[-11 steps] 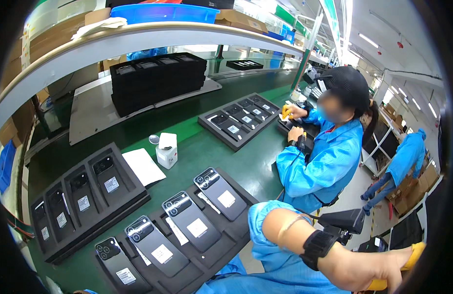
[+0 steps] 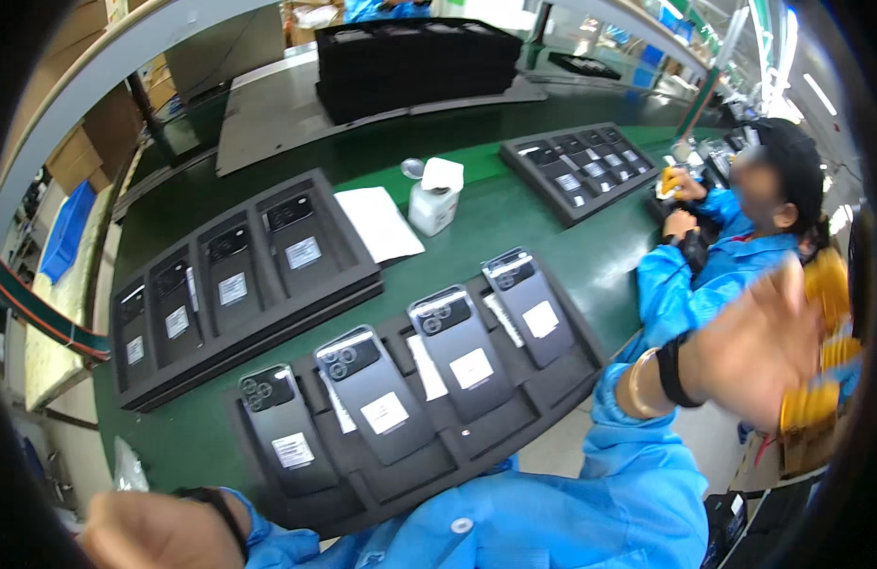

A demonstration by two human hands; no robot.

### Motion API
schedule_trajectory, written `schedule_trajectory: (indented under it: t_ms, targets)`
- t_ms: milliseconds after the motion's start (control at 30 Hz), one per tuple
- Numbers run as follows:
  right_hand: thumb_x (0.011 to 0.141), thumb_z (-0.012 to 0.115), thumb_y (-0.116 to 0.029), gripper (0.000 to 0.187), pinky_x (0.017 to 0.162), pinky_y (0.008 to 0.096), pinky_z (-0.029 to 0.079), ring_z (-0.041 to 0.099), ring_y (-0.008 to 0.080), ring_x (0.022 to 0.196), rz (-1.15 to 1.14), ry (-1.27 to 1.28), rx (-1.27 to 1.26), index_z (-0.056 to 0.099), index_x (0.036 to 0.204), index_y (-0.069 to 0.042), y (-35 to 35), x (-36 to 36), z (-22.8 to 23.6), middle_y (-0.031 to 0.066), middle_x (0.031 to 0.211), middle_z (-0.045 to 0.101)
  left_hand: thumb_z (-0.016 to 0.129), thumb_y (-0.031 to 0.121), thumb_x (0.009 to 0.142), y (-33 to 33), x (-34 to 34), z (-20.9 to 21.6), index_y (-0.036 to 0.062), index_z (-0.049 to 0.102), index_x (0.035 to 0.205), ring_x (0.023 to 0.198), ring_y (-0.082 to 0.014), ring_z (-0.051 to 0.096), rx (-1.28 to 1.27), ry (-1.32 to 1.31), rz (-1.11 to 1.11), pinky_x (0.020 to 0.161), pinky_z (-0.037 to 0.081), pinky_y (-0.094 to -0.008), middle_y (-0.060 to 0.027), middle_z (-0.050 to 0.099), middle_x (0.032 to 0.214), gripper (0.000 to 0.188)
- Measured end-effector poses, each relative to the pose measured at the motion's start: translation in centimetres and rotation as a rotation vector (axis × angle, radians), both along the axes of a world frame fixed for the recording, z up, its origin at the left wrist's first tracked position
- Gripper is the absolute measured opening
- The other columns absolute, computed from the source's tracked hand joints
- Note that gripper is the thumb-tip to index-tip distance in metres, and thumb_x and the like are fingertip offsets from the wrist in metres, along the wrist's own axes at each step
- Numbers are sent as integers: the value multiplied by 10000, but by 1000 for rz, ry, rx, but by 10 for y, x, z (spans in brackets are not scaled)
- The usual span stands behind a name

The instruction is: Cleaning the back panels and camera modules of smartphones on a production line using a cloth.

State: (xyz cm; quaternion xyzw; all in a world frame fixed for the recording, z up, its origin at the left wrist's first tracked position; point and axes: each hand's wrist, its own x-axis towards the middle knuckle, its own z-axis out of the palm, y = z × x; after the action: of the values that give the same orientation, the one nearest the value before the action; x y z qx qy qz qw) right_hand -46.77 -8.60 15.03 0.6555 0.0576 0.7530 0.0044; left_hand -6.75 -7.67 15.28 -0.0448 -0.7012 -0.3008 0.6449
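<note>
At the right, my right hand (image 2: pixel 766 346), with yellow finger covers, is raised off the table. It is blurred by motion, but its fingers look apart and nothing shows in them. My left hand (image 2: pixel 159 531) is at the lower left edge, smeared, with its fingers mostly hidden. In front of me lies a black foam tray (image 2: pixel 363 488) with several dark phones, such as one phone (image 2: pixel 467 394), camera side up, each bearing a white label. White strips (image 2: pixel 427 368) are tucked beside some of them. Neither hand touches the tray.
Another phone tray (image 2: pixel 254 327) stands behind to the left, beside white paper (image 2: pixel 380 223) and a white bottle (image 2: pixel 433 209). A third tray (image 2: pixel 581 194) is near a co-worker (image 2: pixel 732 247) in blue. Stacked black trays (image 2: pixel 415 71) stand at the back, under a shelf.
The view has swung, so the table's things sit farther right and higher. My left hand has come into view at the lower left; my right hand has risen, still off the table.
</note>
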Motion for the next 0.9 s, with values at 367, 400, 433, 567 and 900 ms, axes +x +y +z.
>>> schedule_trajectory:
  t_ms: [367,400,433,567,900]
  targets:
    - [765,720,-132,464,1022,410,424,540,364,1187,-880,928,609,615,1204,-28,-215,66,-116,178,1246,613,700,133,777,-53,-63,-80,95,699,1055,836,-177,666,-127,-1105,245,713,532,-285,-31,668,1112,281]
    - [770,720,-130,449,1013,410,427,550,355,1165,-936,916,620,621,1197,-28,-219,68,-125,172,1237,617,700,133,777,-52,-69,-82,95,699,1055,836,-177,666,-124,-1101,249,713,532,-285,-31,668,1112,281]
    - [778,714,-121,425,1004,409,430,555,348,1150,-970,909,624,626,1183,-29,-223,69,-129,167,1218,623,680,135,791,-53,-77,-87,98,692,1059,865,-173,655,-145,-1167,214,738,521,-280,-32,657,1120,270]
    - [813,677,-84,311,973,402,439,563,326,1102,-999,862,654,649,1118,-32,-228,75,-141,145,1156,639,646,155,821,-57,-95,-106,75,668,1042,1001,-182,615,-175,-1320,161,829,486,-294,-59,633,1130,236]
    - [816,607,-47,225,961,417,434,572,342,1030,-986,805,625,680,1025,-4,-237,72,-147,167,1062,641,639,138,811,-65,-117,-151,-9,651,999,1140,-304,599,-123,-1264,404,929,510,-370,-184,618,1175,239]
